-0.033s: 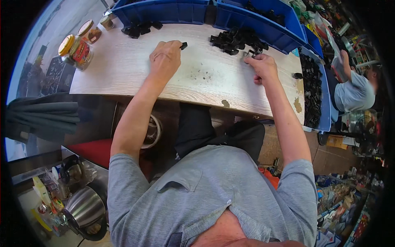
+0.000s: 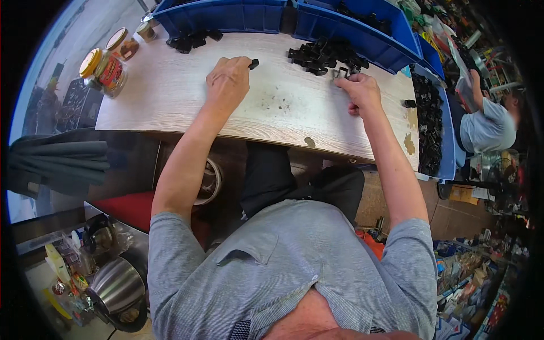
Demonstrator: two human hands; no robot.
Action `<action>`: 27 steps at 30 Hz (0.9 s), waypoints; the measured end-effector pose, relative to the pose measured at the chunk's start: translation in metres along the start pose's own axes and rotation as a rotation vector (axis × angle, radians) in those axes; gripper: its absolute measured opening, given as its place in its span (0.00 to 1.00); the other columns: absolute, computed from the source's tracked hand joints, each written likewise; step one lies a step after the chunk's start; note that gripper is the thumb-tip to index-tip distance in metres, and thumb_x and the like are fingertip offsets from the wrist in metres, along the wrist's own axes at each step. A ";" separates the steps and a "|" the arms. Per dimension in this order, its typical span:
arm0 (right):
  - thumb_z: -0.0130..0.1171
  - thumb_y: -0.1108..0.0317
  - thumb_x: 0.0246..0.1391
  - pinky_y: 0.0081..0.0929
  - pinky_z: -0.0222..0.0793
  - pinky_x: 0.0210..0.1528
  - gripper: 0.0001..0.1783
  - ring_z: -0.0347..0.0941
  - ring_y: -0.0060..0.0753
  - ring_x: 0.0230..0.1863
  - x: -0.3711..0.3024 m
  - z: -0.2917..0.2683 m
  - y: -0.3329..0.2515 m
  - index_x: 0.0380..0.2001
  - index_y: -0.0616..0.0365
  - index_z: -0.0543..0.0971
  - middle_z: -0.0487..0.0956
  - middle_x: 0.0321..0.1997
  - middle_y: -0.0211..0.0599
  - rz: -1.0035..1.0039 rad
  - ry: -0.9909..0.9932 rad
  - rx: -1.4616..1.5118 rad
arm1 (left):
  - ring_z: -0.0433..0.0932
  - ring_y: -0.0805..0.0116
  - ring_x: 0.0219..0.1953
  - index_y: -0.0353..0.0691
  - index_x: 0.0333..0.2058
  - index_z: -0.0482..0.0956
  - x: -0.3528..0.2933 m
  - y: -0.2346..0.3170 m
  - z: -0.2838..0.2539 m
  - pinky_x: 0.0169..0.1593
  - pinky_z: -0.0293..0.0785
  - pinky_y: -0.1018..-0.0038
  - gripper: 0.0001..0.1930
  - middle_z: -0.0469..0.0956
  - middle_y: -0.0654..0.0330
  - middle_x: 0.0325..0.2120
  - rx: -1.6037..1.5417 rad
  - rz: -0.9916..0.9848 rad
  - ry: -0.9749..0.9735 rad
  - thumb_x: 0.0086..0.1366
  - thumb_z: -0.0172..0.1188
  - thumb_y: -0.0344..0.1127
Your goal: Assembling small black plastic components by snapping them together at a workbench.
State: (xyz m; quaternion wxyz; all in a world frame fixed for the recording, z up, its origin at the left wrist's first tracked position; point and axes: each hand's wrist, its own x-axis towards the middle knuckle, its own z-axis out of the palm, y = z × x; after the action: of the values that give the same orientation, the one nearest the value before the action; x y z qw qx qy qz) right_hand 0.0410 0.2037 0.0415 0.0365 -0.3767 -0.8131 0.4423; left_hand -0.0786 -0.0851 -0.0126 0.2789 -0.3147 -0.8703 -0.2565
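My left hand (image 2: 228, 79) is closed over the middle-left of the table, its fingers gripping a small black plastic part (image 2: 254, 64) that pokes out past the fingertips. Most of that part is hidden by the hand. To the right, my right hand (image 2: 362, 93) pinches a small dark bracket-like piece (image 2: 341, 72) between thumb and fingers, at the near edge of a heap of black plastic parts (image 2: 317, 55). A smaller group of similar black parts (image 2: 192, 41) lies beyond my left hand, and one black part (image 2: 409, 103) sits by the table's right edge.
Two blue bins (image 2: 226, 20), (image 2: 357, 35) line the far edge of the pale wooden table (image 2: 164, 85). Another blue bin (image 2: 447, 136), full of black parts, stands at the right. A yellow-lidded jar (image 2: 107, 72) and smaller jars are at the left. A person (image 2: 487, 127) is at the far right.
The bracket-like piece at my right fingertips shows slightly more of its outline. Both hands stay almost in the same place.
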 end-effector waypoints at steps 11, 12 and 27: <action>0.70 0.63 0.49 0.27 0.64 0.12 0.15 0.64 0.22 0.12 -0.005 -0.008 0.013 0.36 0.58 0.79 0.70 0.18 0.27 -0.023 -0.084 0.124 | 0.81 0.51 0.38 0.40 0.41 0.82 -0.004 0.042 -0.002 0.43 0.78 0.59 0.10 0.84 0.53 0.35 -0.337 -0.090 0.019 0.60 0.62 0.28; 0.70 0.63 0.49 0.27 0.64 0.12 0.15 0.64 0.22 0.12 -0.009 -0.009 0.015 0.36 0.58 0.79 0.70 0.18 0.27 -0.022 -0.084 0.122 | 0.81 0.51 0.38 0.40 0.41 0.82 -0.004 0.048 -0.001 0.43 0.78 0.59 0.10 0.84 0.53 0.35 -0.339 -0.092 0.019 0.60 0.62 0.28; 0.71 0.67 0.49 0.27 0.54 0.10 0.13 0.63 0.22 0.09 -0.041 -0.006 0.011 0.38 0.56 0.82 0.71 0.13 0.27 -0.116 -0.348 0.078 | 0.83 0.55 0.43 0.41 0.44 0.85 0.010 0.111 0.030 0.47 0.80 0.65 0.11 0.84 0.57 0.41 -0.537 0.320 -0.254 0.64 0.59 0.27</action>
State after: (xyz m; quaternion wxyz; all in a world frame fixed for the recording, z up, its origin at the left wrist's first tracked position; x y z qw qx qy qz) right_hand 0.0786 0.1848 0.0480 -0.0647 -0.2451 -0.8096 0.5293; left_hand -0.0177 0.0120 0.0027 0.1120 -0.5390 -0.7392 -0.3881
